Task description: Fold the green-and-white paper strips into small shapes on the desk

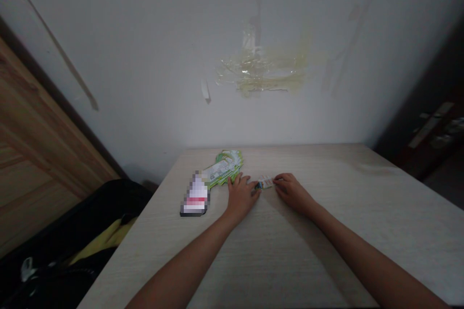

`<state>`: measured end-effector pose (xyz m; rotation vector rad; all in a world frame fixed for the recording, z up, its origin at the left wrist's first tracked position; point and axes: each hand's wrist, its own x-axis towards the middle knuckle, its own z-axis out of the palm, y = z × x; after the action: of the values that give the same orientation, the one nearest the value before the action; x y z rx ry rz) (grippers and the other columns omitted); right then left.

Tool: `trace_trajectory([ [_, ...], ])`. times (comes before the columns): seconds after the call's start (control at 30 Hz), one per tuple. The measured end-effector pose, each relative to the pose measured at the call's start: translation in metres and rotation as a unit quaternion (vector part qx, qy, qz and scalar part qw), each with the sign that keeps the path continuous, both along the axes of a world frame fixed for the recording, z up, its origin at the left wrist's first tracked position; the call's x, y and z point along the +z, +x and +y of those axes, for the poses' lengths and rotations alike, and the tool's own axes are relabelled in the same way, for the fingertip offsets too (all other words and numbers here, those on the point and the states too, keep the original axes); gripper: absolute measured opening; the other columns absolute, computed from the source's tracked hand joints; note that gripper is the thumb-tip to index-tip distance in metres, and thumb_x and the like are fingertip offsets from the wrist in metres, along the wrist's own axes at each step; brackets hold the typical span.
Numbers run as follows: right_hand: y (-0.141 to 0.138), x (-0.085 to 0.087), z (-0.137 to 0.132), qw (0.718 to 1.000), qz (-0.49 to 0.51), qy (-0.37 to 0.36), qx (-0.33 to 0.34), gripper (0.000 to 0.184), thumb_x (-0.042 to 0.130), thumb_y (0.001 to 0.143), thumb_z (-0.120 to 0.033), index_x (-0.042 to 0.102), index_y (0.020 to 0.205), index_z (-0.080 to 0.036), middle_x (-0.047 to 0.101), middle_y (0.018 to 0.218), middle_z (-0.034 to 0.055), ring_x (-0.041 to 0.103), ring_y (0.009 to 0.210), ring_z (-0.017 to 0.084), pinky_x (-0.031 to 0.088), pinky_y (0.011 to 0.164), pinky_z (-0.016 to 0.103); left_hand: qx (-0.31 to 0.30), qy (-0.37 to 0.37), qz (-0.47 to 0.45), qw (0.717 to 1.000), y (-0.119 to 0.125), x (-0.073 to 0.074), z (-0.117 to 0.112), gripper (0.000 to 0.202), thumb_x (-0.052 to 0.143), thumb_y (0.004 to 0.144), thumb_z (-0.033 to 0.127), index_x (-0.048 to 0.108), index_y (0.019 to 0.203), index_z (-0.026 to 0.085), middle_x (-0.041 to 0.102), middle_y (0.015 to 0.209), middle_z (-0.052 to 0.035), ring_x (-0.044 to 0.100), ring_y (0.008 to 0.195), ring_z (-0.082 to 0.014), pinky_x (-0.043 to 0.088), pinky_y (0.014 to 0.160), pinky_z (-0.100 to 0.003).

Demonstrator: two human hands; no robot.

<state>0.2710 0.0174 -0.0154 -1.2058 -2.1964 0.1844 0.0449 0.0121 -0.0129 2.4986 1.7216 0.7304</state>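
Apparently, the right hand has thumb and fingertips drawn together on the three-o'clock end of a small card, while the left hand spreads its fingers, with thumb and index at the nine-o'clock end, though whether these two pinch it cannot be told. The card lies on the table at four o'clock from fanned green packets; print shows on both, too small and blurred to read.
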Motion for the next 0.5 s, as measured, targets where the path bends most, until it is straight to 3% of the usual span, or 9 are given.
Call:
trace_trajectory([
  [0.23,-0.0004,0.0046,-0.0022,1.000,-0.004,0.002,0.018,0.029,0.054,0.086,-0.017,0.069,0.109,-0.019,0.065,0.108,0.0115,0.054,0.107,0.026,0.047,0.097,0.044,0.001,-0.009,0.001,1.000,0.0000,0.0061,-0.0011,0.029,0.058,0.088,0.043,0.065,0.115,0.034,0.059,0.127,-0.0031,0.034,0.133,-0.0287,0.014,0.112,-0.056],
  [0.5,-0.0018,0.0050,-0.0028,0.999,-0.010,-0.007,0.030,0.028,0.053,0.087,-0.018,0.069,0.109,-0.019,0.064,0.104,0.0112,0.054,0.103,0.024,0.047,0.094,0.041,-0.001,-0.008,-0.019,1.000,-0.0018,0.0084,0.0011,0.017,0.065,0.085,0.040,0.071,0.097,0.030,0.060,0.122,-0.0012,0.037,0.131,-0.0253,0.016,0.112,-0.050],
])
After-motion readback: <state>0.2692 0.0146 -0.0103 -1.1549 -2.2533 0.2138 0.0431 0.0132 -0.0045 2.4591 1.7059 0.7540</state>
